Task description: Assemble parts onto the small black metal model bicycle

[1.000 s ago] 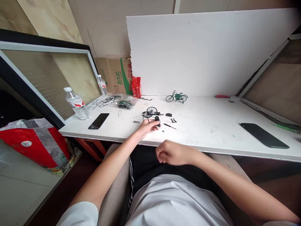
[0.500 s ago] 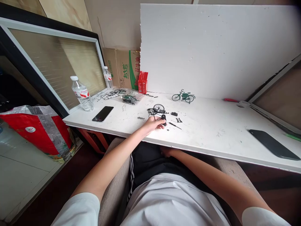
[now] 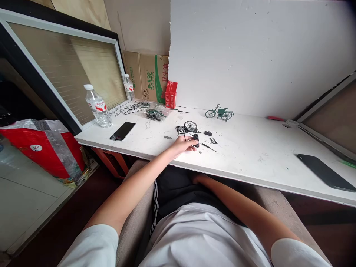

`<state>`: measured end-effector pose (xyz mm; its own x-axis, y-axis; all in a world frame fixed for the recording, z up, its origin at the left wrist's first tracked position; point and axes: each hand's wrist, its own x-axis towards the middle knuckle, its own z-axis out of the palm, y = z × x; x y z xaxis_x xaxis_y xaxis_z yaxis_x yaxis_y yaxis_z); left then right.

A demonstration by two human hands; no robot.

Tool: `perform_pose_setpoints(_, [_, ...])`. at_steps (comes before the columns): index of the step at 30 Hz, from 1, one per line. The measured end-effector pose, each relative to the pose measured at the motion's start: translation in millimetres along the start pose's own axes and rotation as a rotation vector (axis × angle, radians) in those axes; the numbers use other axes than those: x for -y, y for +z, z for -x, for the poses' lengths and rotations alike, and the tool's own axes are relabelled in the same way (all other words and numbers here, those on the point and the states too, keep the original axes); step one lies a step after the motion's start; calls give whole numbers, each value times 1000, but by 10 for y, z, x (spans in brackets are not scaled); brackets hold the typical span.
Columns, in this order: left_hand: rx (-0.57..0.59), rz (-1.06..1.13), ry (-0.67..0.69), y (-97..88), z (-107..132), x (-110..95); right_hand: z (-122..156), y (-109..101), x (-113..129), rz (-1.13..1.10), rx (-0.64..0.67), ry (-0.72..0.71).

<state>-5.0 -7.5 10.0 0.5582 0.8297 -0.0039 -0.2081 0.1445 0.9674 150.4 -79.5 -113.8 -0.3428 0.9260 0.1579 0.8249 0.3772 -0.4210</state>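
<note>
Near the table's front edge, my left hand (image 3: 186,144) is closed on a small black part (image 3: 196,138), pinched between thumb and fingers; its exact kind is too small to make out. Just beyond the fingers lies a partly built black model bicycle (image 3: 190,126) with spoked wheels. Whether the pinched part joins it I cannot tell. To the right are a black block-like piece (image 3: 208,133), small forked parts (image 3: 213,141) and a thin dark screwdriver-like tool (image 3: 209,147). My right hand (image 3: 197,179) rests in my lap below the table edge, its fingers hidden.
A green model bicycle (image 3: 219,112) stands toward the back. Leftward are a bag of parts (image 3: 155,113), black part frames (image 3: 133,107), a phone (image 3: 122,131) and a water bottle (image 3: 97,107). A red box (image 3: 170,95) stands behind; a dark flat device (image 3: 325,171) lies at right.
The view has shifted slightly, moving the table scene a little. My left hand keeps its grip on the black part. My right hand has slipped further out of sight under the table edge.
</note>
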Motion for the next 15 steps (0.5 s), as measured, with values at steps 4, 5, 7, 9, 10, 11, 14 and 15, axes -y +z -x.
perform_pose_setpoints(4, [0, 8, 1, 4, 3, -9, 45, 52, -103, -24, 243, 149])
perform_pose_setpoints(5, [-2, 4, 3, 6, 3, -10, 44, 76, -129, -27, 289, 184])
perform_pose_setpoints(7, [-9, -8, 6, 7, 5, -10, 36, 124, -175, -33, 360, 250])
perform_pose_setpoints(9, [-17, -18, 8, 7, 5, -5, 32, 156, -209, -42, 401, 306])
perform_pose_setpoints(10, [-19, -21, 10, 5, 4, -1, 34, 163, -220, -49, 413, 327])
perform_pose_setpoints(11, [-20, -21, 12, 3, 2, 4, 38, 163, -226, -57, 419, 344])
perform_pose_setpoints(14, [-19, -14, 17, -6, -8, 22, 55, 135, -213, -82, 415, 372])
perform_pose_setpoints(15, [-18, -13, 18, -10, -11, 26, 59, 121, -198, -89, 407, 375])
